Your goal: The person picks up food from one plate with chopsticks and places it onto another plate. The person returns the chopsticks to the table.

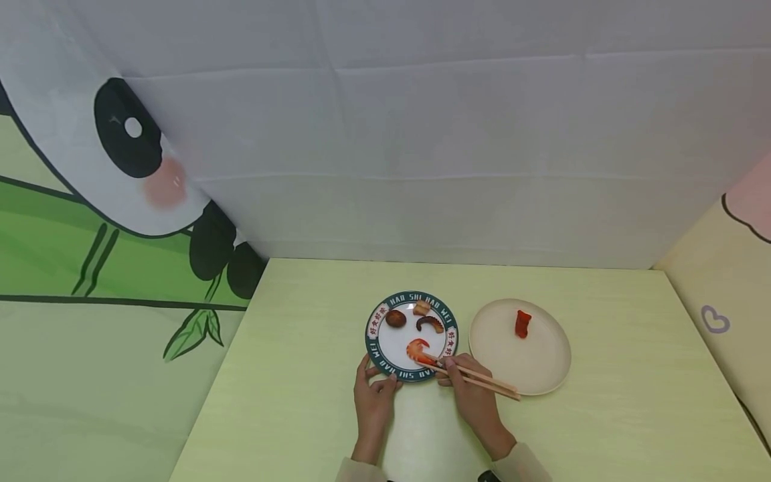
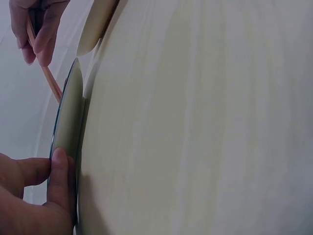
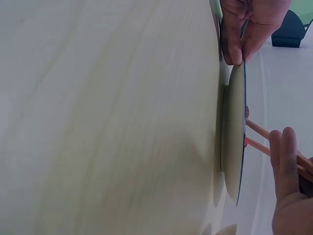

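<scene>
A round plate point(image 1: 394, 345) with a dark green lettered rim stands before me in the head view. My left hand point(image 1: 375, 407) pinches its near-left edge between thumb and fingers. My right hand point(image 1: 476, 402) holds a pair of wooden chopsticks point(image 1: 492, 383), whose tips meet a shrimp point(image 1: 417, 349) on the plate's near part. Whether the tips grip the shrimp, I cannot tell. Farther back on the same plate lie a round brown piece point(image 1: 395, 318), a tan block-like piece point(image 1: 421, 307) and a curved dark-brown piece point(image 1: 430, 324).
To the right is a cream plate point(image 1: 500, 355) bearing a red piece point(image 1: 523, 324); the chopsticks' rear ends reach over its near edge. Both plates are on a pale yellow-green table point(image 1: 638, 375). A white sheet point(image 1: 446, 134) hangs behind, with printed panels at both sides.
</scene>
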A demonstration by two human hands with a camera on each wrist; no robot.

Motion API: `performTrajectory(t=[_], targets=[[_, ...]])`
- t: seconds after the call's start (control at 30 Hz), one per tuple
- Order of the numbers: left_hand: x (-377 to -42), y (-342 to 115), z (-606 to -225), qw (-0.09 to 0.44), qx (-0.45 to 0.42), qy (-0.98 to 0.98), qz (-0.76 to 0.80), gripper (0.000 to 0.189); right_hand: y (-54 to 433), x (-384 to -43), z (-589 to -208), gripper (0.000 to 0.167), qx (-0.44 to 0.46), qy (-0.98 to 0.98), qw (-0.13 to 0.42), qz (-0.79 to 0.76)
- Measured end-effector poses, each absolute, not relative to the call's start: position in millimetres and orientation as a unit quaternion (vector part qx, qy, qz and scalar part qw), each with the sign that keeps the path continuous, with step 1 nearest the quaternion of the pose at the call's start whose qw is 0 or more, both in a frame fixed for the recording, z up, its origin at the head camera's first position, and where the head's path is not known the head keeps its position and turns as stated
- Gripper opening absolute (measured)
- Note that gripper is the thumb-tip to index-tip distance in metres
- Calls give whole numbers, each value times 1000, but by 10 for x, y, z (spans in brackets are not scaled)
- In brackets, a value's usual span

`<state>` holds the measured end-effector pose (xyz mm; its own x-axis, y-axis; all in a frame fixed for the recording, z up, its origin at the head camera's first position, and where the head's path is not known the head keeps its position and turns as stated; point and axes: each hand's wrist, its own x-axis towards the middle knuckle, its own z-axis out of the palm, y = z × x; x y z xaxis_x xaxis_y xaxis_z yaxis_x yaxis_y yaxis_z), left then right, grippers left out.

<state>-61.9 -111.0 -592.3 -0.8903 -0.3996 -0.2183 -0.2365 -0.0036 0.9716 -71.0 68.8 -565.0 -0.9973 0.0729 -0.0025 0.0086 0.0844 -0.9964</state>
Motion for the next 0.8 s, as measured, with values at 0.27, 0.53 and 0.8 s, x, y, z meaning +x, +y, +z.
performTrajectory(t=[0.27, 0.53, 0.8], targets=[[-612, -1113, -5927, 64, 228, -707, -667, 77, 679, -693, -5648, 20, -1, -711, 55, 701], [-609, -1110, -5910, 64, 229, -706, -667, 77, 661, -678, -5652, 22, 0, -696, 73, 714], [-615, -1113, -5916, 63, 233, -704, -668, 77, 661, -668, -5680, 23, -23, -680, 64, 730]])
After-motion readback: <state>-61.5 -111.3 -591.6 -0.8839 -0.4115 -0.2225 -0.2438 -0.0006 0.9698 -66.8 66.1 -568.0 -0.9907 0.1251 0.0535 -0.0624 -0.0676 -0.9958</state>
